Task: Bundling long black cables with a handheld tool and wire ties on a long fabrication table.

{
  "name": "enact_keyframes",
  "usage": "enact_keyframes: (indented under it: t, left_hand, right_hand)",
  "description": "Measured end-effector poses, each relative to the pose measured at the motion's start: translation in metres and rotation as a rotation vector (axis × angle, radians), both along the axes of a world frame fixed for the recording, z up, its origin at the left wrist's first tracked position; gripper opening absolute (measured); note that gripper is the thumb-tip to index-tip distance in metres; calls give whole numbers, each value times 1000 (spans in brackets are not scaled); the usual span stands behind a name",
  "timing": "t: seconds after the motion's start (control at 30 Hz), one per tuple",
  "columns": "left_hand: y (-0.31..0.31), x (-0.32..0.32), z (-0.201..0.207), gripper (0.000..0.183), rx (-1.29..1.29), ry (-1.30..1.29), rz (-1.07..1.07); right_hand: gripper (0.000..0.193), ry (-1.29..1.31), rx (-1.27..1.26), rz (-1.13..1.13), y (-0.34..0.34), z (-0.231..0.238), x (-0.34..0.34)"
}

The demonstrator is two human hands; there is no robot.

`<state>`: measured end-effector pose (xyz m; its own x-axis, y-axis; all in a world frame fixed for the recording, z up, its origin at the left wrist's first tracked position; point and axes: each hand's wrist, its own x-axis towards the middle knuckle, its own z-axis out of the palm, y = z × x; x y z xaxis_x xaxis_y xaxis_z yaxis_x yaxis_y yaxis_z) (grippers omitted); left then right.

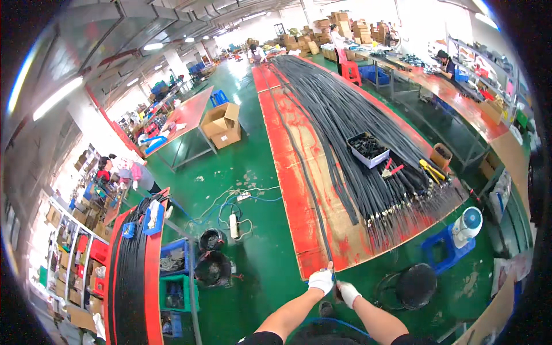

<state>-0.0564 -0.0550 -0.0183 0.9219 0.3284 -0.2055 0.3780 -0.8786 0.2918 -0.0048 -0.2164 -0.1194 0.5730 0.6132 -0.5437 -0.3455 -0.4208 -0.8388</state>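
Both my hands wear white gloves with bare fingertips and meet at the near edge of a long red table (282, 167). My left hand (322, 280) is closed on the near end of a single black cable (323, 233), which runs far up the table's left side. Close beside it, my right hand (348, 294) is closed around something dark that I cannot make out. To the right of that cable lies a wide bundle of black cables (351, 121), their stripped ends fanned toward me.
On the bundle sit a white box (371, 163) of small black parts, red-handled pliers (393, 169) and a yellow-handled tool (431, 171). A round black stool (416, 286) and a fan (467, 224) on a blue stool stand right. Black buckets (213, 269) stand left. A person (256, 54) is at the far end.
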Motion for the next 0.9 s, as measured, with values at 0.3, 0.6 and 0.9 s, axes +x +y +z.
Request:
enact_keyframes:
  t: [0.3,0.6,0.9]
  left_hand:
    - [2,2,-2,69,63,33,-1]
    - [16,-23,-7,68,45,20,11]
    - [28,-32,-24,63,31,4,21]
  right_hand:
    - [37,-428,-151,-47,31,12,-5]
    - [37,79,-37,-104,31,40,-25]
    - [31,348,74,-308,68,12,-26]
